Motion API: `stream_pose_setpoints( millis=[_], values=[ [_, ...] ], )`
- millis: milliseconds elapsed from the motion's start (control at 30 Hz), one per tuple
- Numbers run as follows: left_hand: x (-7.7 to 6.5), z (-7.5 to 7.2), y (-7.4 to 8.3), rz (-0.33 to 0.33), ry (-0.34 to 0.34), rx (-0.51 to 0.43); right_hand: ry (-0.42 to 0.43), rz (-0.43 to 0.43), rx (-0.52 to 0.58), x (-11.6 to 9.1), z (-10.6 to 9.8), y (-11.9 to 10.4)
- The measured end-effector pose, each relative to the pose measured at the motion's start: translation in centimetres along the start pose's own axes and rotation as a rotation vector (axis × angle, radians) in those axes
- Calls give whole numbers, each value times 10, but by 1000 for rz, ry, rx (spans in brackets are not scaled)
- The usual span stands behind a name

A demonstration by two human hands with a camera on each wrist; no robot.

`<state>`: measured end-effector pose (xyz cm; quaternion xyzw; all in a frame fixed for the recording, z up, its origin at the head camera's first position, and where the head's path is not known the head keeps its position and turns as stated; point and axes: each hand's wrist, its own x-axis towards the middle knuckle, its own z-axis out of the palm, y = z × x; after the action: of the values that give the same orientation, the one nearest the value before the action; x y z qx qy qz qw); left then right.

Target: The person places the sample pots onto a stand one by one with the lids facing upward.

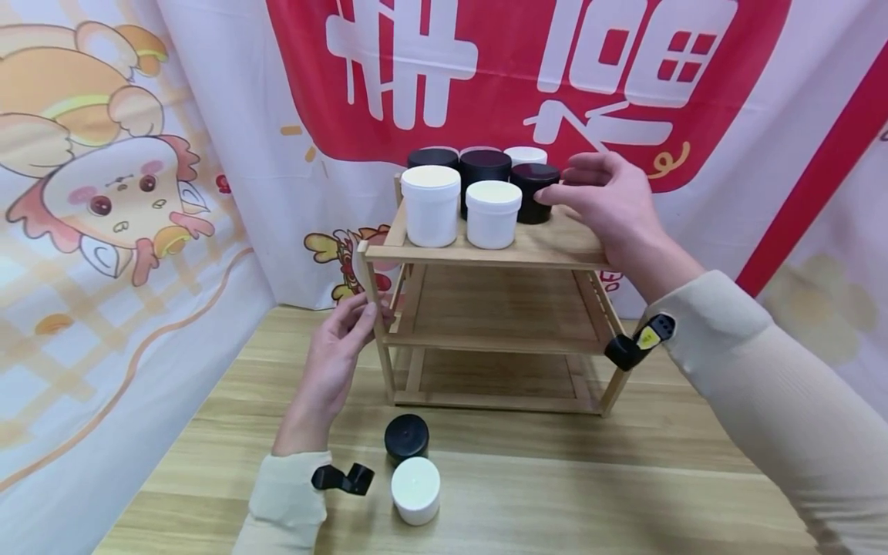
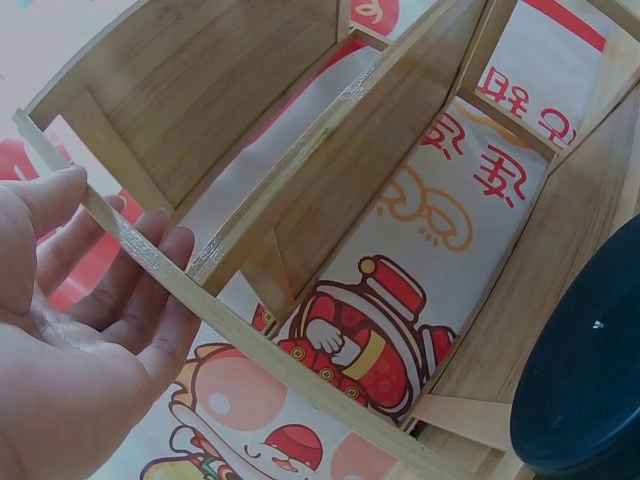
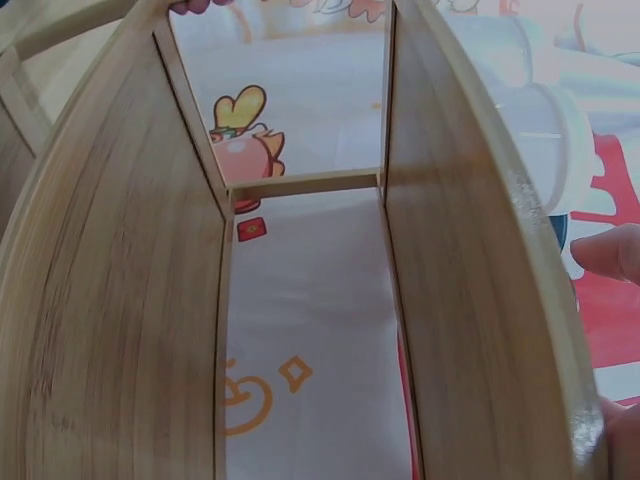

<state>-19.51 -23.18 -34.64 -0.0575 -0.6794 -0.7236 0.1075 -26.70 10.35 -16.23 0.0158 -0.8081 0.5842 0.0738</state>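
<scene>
A three-tier wooden rack point(image 1: 486, 254) stands on the table, with several black and white jars on its top tier. My left hand point(image 1: 343, 331) holds the rack's left front post point(image 2: 150, 255), thumb on one side and fingers behind. At the top tier's right end, my right hand point(image 1: 610, 196) is beside a short black jar point(image 1: 534, 193), thumb tip at its edge and fingers extended. A tall white jar point(image 1: 432, 208) and a shorter white jar point(image 1: 493, 216) stand in front. Behind them are a taller black jar point(image 1: 485, 166) and another white jar point(image 1: 527, 156).
On the wood-grain table point(image 1: 541, 478), a black jar point(image 1: 406, 438) and a white jar point(image 1: 416, 491) stand in front of the rack, right of my left forearm. A printed cloth point(image 1: 222, 116) hangs behind and to the left.
</scene>
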Motion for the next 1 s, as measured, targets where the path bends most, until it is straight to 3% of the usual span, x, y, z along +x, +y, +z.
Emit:
stream_pose_setpoints(
  millis=[300,467,633,867,1000],
  values=[
    [-1,-1,1,4,-4,-4,16,-32,-103,-17,-10,1],
    [0,0,1,3,-10,-8,33,-47,-89,-27,-19,3],
    [0,1,0,4,-14,-16,67,-99,18,-39,-29,4],
    [0,2,1,5,-11,-8,-37,-132,343,-53,-44,11],
    [1,1,2,1,-1,-22,-80,-151,351,-63,-49,18]
  ],
)
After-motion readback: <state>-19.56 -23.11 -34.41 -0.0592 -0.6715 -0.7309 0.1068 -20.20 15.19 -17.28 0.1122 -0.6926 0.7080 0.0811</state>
